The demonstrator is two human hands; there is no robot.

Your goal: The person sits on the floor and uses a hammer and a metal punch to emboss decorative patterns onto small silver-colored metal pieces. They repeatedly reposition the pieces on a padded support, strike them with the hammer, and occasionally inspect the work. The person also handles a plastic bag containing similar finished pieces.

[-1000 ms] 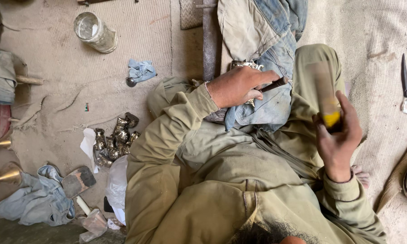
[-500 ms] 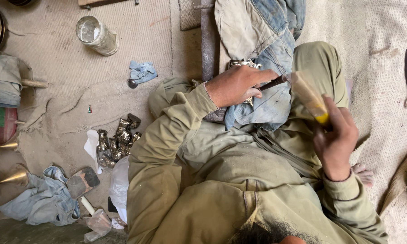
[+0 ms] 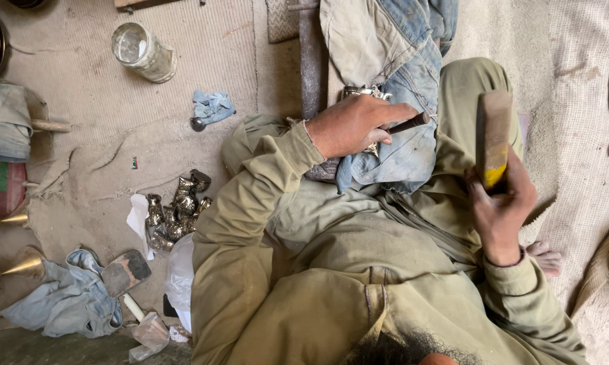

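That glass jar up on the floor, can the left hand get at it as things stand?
Probably not right away: the left hand is closed around a dark tool on the denim cloth, and the glass jar lies well off across bare floor.

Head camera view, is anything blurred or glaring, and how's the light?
Head view: soft, even light, faint shadows; the wooden mallet in the right hand looks slightly smeared; the left hand is sharp; mild shine on the glass jar.

Left hand: the left hand grips a dark punch against blue denim cloth on the lap.
Right hand: the right hand holds a wooden mallet raised upright.
Floor: small metal pieces lie heaped beside the left elbow.
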